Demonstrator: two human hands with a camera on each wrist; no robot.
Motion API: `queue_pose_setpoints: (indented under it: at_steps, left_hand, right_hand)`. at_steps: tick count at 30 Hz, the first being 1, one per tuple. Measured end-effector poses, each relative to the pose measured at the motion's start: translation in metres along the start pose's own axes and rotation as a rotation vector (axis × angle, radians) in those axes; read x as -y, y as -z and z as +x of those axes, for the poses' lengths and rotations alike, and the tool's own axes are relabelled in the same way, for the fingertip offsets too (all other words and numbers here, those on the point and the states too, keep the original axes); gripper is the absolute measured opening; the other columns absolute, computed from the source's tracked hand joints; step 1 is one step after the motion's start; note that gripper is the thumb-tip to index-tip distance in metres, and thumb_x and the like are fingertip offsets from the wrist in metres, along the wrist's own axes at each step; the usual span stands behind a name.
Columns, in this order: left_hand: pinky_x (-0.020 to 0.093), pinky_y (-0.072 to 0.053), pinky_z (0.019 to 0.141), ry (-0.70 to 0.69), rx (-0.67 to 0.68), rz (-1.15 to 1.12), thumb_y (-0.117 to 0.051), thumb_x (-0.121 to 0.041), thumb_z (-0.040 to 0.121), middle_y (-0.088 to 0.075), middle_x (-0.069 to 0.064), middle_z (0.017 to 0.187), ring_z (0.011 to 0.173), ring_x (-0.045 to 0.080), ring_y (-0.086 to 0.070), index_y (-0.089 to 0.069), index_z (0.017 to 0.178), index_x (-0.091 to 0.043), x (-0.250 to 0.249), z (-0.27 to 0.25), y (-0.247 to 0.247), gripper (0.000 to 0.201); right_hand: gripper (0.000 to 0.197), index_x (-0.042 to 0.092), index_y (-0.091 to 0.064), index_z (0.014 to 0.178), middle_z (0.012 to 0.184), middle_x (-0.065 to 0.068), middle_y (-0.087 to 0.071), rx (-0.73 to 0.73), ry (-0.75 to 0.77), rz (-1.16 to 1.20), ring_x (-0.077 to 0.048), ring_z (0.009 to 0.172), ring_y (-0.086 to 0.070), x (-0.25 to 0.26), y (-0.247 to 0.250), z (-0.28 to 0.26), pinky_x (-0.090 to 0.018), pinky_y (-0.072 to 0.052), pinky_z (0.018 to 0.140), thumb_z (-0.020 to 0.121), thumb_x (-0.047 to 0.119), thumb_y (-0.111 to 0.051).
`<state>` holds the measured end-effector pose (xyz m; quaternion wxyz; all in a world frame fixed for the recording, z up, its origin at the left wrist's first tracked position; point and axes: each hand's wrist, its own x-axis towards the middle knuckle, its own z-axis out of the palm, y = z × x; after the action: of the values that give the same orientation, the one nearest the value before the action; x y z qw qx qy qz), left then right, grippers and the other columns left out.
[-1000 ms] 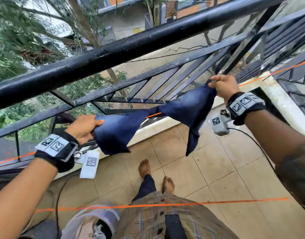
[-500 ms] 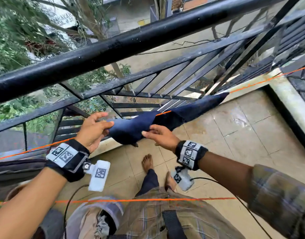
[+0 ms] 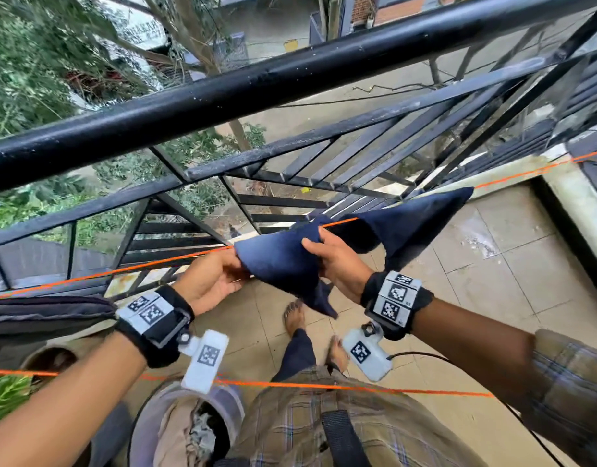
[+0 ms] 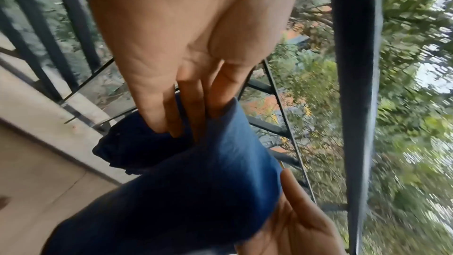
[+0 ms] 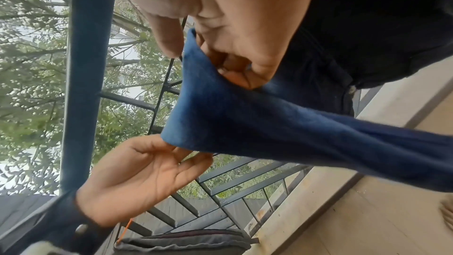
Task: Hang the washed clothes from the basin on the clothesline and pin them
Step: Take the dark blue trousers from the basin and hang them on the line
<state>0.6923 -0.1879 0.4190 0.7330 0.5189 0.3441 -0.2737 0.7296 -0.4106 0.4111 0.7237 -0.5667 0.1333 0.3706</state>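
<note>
A dark blue cloth (image 3: pixel 280 261) is draped over the far orange clothesline (image 3: pixel 138 267) in front of the railing. My right hand (image 3: pixel 337 261) grips the cloth's top fold near the line, around its middle; the right wrist view shows its fingers pinching the cloth (image 5: pixel 269 123). My left hand (image 3: pixel 216 278) is at the cloth's left end with its palm open (image 5: pixel 137 172), and its straight fingers (image 4: pixel 171 108) touch the cloth (image 4: pixel 196 191). The cloth's right end lies spread along the line, pointing right. The basin (image 3: pixel 233 409) with several clothes is by my legs.
A thick black railing bar (image 3: pixel 256 85) with slanted bars runs just beyond the line. A second orange line (image 3: pixel 357 389) crosses close to my waist. A grey garment (image 3: pixel 37 315) hangs at the far left. Tiled floor (image 3: pixel 492 281) lies below, with my bare feet on it.
My right hand let go of the cloth's right end and moved left to grip its middle at the line. My left hand released its grip and now touches the left end.
</note>
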Motion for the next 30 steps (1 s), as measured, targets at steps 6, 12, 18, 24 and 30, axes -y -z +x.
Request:
queue_pose_setpoints:
  at_steps: [6, 12, 18, 24, 30]
  left_hand:
    - [0.033, -0.051, 0.079, -0.012, -0.009, 0.089, -0.029, 0.015, 0.088, -0.074, -0.001, 0.077, 0.08, 0.018, -0.06, -0.063, 0.104, -0.014, 0.012, 0.02, -0.022, 0.047]
    - [0.036, -0.048, 0.088, 0.04, 0.073, -0.05, -0.042, -0.002, 0.092, -0.056, 0.024, 0.128, 0.109, 0.03, -0.055, -0.044, 0.143, -0.002, 0.018, 0.026, -0.034, 0.051]
    - [0.04, -0.05, 0.085, -0.006, 0.215, -0.038, -0.073, -0.014, 0.051, -0.067, 0.016, 0.101, 0.092, 0.025, -0.062, -0.068, 0.111, -0.007, 0.011, 0.006, -0.031, 0.061]
    - [0.026, -0.054, 0.07, -0.131, 0.188, 0.088, -0.094, -0.036, 0.043, -0.062, 0.011, 0.099, 0.085, 0.015, -0.063, -0.057, 0.108, -0.002, -0.007, -0.022, 0.025, 0.082]
    - [0.029, -0.038, 0.066, -0.258, 0.075, 0.075, -0.071, -0.015, 0.049, -0.05, -0.003, 0.073, 0.07, 0.007, -0.052, -0.047, 0.076, -0.015, -0.015, -0.035, 0.043, 0.036]
  right_hand:
    - [0.063, -0.009, -0.046, 0.13, 0.132, -0.033, -0.052, 0.023, -0.007, 0.204, -0.042, 0.127, -0.051, -0.001, 0.005, -0.002, -0.054, -0.034, 0.112, 0.075, 0.012, -0.068]
    - [0.061, -0.011, -0.044, 0.132, 0.125, -0.028, -0.056, 0.043, 0.044, 0.199, -0.037, 0.12, -0.054, 0.003, 0.016, -0.008, -0.051, -0.036, 0.109, 0.076, 0.004, -0.063]
    - [0.044, -0.009, -0.053, 0.124, 0.113, -0.015, -0.064, 0.024, 0.168, 0.098, -0.025, 0.11, -0.061, 0.02, 0.025, -0.01, -0.038, -0.048, 0.096, 0.083, 0.005, -0.061]
    - [0.026, 0.0, -0.062, 0.118, 0.105, -0.009, -0.07, -0.053, 0.197, 0.067, -0.019, 0.095, -0.066, 0.035, 0.041, -0.002, -0.032, -0.051, 0.08, 0.093, -0.001, -0.055]
    - [0.033, -0.008, -0.06, 0.115, 0.094, -0.012, -0.063, -0.064, 0.171, -0.124, -0.015, 0.081, -0.06, 0.038, 0.013, 0.004, -0.023, -0.043, 0.063, 0.088, 0.011, -0.064]
